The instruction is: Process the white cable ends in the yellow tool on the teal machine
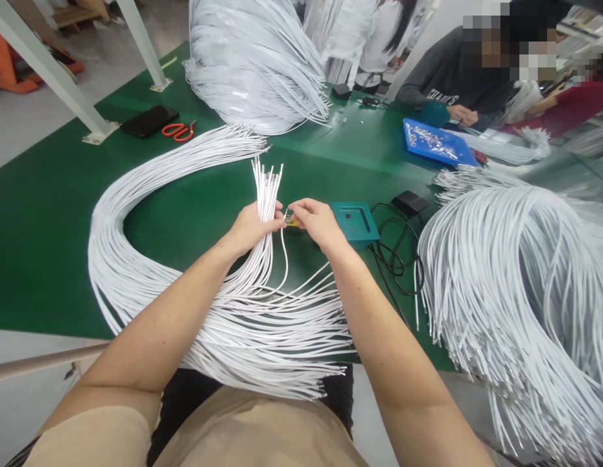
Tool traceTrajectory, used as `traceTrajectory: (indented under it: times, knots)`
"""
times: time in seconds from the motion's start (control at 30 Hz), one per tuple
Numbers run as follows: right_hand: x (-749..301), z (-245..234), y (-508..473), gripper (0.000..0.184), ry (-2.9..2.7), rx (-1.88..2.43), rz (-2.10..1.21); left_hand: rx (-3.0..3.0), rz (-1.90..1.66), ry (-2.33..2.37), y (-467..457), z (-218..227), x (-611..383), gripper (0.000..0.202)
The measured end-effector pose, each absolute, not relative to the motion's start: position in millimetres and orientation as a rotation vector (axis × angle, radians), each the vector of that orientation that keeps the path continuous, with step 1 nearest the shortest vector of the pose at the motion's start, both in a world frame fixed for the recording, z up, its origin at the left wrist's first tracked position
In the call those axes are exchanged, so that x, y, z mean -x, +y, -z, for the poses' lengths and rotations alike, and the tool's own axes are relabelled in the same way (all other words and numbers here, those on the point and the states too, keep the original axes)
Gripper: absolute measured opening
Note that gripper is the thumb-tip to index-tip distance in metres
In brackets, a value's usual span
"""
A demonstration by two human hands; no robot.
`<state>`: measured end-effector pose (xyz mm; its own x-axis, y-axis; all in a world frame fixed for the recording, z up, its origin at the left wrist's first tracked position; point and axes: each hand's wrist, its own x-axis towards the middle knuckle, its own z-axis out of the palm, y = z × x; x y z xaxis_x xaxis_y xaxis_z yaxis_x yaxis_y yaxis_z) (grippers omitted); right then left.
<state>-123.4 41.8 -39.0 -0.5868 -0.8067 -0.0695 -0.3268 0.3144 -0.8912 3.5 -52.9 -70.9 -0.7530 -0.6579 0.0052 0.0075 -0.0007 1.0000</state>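
Observation:
My left hand [255,227] is wrapped round a bundle of white cables [267,188], whose tipped ends stand upright above the fingers. Close beside it, my right hand [314,220] is pinched on a small yellow piece [291,222], too small to name. One single white cable [284,256] curves up from the pile to the gap between both hands. Below them, a spread of loose white cables [277,324] reaches over the table edge towards my lap. The rest of this long bunch [107,220] loops round to the left and back.
On the green table [48,259] are a teal tray-like device [357,224], black cords [393,259], red-handled scissors [179,132] and a black phone-like object [150,121]. Large cable coils lie behind [253,58] and right [476,272]. A co-worker [457,78] sits beyond a blue tray [437,144].

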Motion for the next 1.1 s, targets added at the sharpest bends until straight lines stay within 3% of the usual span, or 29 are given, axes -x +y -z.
traceTrajectory:
  times: [0.1, 0.47, 0.7, 0.87, 1.1]
  knots:
    - [121, 36, 42, 0.023, 1.89, 0.868, 1.32, -0.644, 1.853, -1.74, -53, 73, -2, 0.032]
    - [114, 35, 47, 0.006, 1.696, 0.627, 1.473, -0.582, 1.875, -1.739, -51, 71, -2, 0.03]
    - [114, 31, 49, 0.007, 1.8, 0.52, 1.383, -0.582, 1.889, -1.74, -51, 72, -2, 0.042]
    - [113, 33, 47, 0.024, 1.887, 0.661, 1.287, -0.587, 1.866, -1.807, -53, 73, -3, 0.052]
    - [117, 39, 45, 0.009, 2.136, 1.028, 1.055, -0.59, 1.839, -1.935, -56, 74, -2, 0.044]
